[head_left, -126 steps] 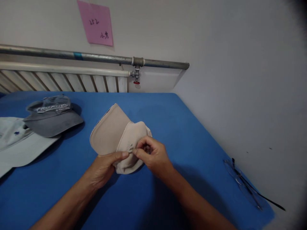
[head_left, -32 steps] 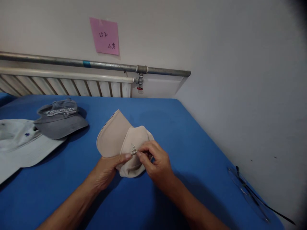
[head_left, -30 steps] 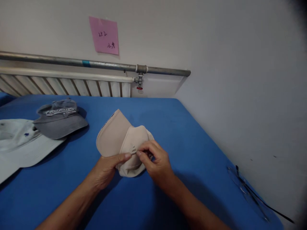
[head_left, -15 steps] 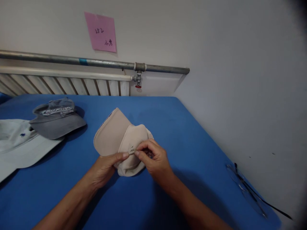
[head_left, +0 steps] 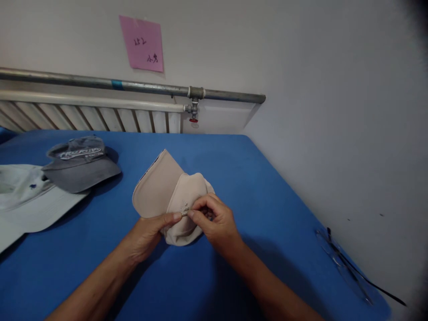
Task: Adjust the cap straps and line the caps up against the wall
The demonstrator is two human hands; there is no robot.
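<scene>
A beige baseball cap (head_left: pixel 187 191) is held just over the blue table (head_left: pixel 267 214), its brim pointing to the upper left. My left hand (head_left: pixel 147 236) grips the cap's near edge, thumb on top and the other fingers hidden beneath. Pinched at the cap's front, beside a small raised emblem, my right hand (head_left: pixel 216 220) has thumb and forefinger together. Between the two thumbs shows a short light-coloured raised strip; whether it is part of the emblem I cannot tell.
At the left lie a grey cap (head_left: pixel 82 165) and a pale cap (head_left: pixel 36 198), overlapping. Eyeglasses (head_left: pixel 344 263) rest along the right edge by the wall. Behind the table are a radiator (head_left: pixel 110 118), a metal pipe (head_left: pixel 147 87) and a pink note (head_left: pixel 142 44).
The view has shifted very slightly. Both hands keep nearly the same hold on the beige cap.
</scene>
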